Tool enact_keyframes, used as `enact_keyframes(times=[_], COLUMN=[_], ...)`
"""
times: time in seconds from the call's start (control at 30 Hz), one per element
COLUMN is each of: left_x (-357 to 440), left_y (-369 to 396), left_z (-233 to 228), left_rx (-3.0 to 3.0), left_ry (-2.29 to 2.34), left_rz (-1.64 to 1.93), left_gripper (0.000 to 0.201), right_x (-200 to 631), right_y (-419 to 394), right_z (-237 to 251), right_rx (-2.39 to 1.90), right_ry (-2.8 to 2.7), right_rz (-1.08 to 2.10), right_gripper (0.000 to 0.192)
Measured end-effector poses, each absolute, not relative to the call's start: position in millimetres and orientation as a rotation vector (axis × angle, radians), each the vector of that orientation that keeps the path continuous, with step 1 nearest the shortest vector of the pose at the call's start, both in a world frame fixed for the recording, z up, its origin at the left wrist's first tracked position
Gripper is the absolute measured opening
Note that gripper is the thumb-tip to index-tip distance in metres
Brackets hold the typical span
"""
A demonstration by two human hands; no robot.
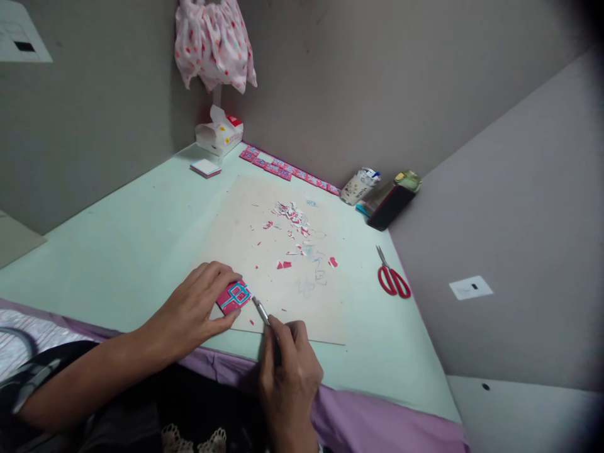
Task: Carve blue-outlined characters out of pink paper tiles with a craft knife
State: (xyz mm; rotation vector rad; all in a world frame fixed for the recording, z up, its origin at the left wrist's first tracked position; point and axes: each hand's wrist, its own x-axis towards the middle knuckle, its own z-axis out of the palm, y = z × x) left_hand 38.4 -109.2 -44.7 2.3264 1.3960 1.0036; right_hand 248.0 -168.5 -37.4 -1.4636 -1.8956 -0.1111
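Observation:
My left hand [207,305] grips a small red paper square [234,296] by its edges, thumb on the near side and fingers on the far side. Blue outlined strokes, like a character, mark the square. In my right hand [290,365] is a slim silver craft knife [261,310], held like a pen. Its tip points at the right edge of the square; whether it touches cannot be made out. Both hands are over the near left part of a beige board [264,318]. Red and white paper scraps [292,217] lie heaped farther back on the board.
Red-handled scissors [394,280] lie at the right. Along the back wall runs a row of red cut-paper pieces [302,175], between a tissue box [219,133] and a pen cup [361,186]. A dark box [391,204] and a stack of paper squares [206,167] also rest on the table.

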Motion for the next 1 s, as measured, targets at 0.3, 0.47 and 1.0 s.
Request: enact_keyframes(times=[0.3,0.47,1.0], left_x=[33.7,35.2,12.1], left_y=[-113.4,-113.6,-106.0], left_z=[-51.9,-49.9,-52.8], left_rx=[2.263,2.196,2.082], left_ry=[1.447,1.465,1.533], left_rz=[1.047,1.055,1.061], left_gripper=[0.041,0.040,0.039], right_x=[265.7,265.2,285.8], right_y=[-148.0,-151.5,-80.7], right_z=[-33.4,-33.9,0.5], right_rx=[-1.558,-1.577,-1.909], right_ry=[-1.785,-1.842,-1.903], right_rz=[-0.031,0.034,0.308], right_gripper=[0.026,0.032,0.022])
